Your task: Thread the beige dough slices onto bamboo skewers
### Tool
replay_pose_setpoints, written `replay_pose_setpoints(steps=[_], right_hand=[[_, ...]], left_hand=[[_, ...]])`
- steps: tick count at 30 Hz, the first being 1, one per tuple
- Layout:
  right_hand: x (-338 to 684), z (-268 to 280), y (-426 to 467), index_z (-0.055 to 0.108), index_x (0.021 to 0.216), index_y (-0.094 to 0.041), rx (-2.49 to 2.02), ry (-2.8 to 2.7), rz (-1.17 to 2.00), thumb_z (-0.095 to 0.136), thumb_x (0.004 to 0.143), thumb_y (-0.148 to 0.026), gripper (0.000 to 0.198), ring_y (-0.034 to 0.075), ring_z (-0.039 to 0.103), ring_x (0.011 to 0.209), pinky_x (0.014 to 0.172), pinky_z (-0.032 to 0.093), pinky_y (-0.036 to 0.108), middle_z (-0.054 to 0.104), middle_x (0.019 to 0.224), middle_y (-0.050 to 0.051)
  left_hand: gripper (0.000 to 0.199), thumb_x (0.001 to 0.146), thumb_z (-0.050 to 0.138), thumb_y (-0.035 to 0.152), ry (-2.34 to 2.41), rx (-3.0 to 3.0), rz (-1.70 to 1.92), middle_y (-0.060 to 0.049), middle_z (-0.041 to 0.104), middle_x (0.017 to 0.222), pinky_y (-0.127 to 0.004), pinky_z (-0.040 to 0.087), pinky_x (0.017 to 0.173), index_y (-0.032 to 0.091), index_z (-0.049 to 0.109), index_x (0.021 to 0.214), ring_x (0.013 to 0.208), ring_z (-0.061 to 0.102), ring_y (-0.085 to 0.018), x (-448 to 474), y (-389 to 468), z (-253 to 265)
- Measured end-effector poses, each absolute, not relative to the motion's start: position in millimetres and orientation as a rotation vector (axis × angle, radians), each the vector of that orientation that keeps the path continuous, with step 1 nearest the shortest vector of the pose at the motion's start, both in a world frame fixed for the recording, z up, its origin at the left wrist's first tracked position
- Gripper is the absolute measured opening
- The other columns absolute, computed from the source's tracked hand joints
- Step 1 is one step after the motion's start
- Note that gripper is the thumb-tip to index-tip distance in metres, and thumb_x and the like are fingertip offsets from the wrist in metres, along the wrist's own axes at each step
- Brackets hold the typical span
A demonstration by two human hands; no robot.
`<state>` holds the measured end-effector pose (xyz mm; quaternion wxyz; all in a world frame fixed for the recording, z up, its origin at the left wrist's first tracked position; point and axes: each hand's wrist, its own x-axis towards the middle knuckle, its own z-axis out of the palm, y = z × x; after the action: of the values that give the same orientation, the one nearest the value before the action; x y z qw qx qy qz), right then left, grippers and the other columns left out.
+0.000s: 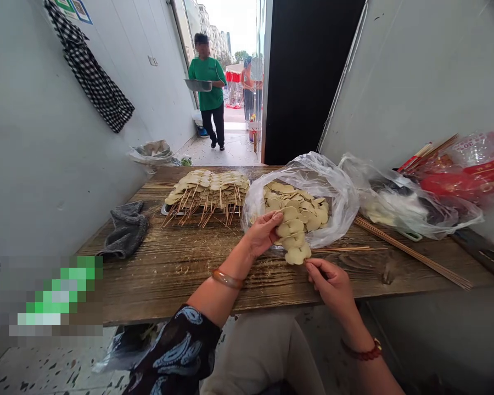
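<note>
1. Largest is the wooden table [181, 277], spanning the scene from left to right.
2. The clear plastic bag [343, 211] lies open at its centre-right, loose pale slices [296, 200] inside.
3. Left of the bag sits a pile of loaded skewers [214, 184], stick ends pointing near.
4. Farther right, a bundle of bare sticks [414, 252] lies slantwise.
5. The left hand [264, 235] pinches the far part of the held skewer of slices [293, 233] — above the bag's near edge; the right hand [329, 277] pinches its near end.
6. The step looks like threading or evening slices; the next move probably calls for a steady right pinch — and gentle left fingers, lest slices tear.
</note>
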<state>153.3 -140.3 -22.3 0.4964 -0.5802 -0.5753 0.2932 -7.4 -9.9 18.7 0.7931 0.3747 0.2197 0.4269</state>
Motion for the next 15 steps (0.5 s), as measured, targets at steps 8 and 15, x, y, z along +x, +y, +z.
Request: replay_pose_setpoints(steps=[8,15], right_hand=[[150.0,-21.6,-137.8,0.073,0.091,-0.018,-1.423,-1.494,0.636,0.053,0.086,-0.038,0.029,0.015,0.060,0.056,0.050,0.046,0.023,0.067,0.066,0.003],[147.4,-26.0,-133.4,0.073,0.090,-0.020,-1.370,-1.571,0.485,0.052,0.086,-0.033,0.025,0.020,0.067,0.073,0.064,0.053,0.030,0.073,0.086,0.007]], left_hand=[[0.036,0.057,0.081,0.031,0.548,0.760,1.073,-0.002,0.066,0.070,-0.023,0.051,0.059,0.014,0.066,0.085,0.060,0.060,-0.010,-13.3,-5.3,25.0],[0.038,0.055,0.082,0.036,0.612,0.803,1.103,0.000,0.065,0.067,-0.023,0.050,0.057,0.014,0.067,0.082,0.058,0.060,-0.011,-11.0,-6.8,23.5]])
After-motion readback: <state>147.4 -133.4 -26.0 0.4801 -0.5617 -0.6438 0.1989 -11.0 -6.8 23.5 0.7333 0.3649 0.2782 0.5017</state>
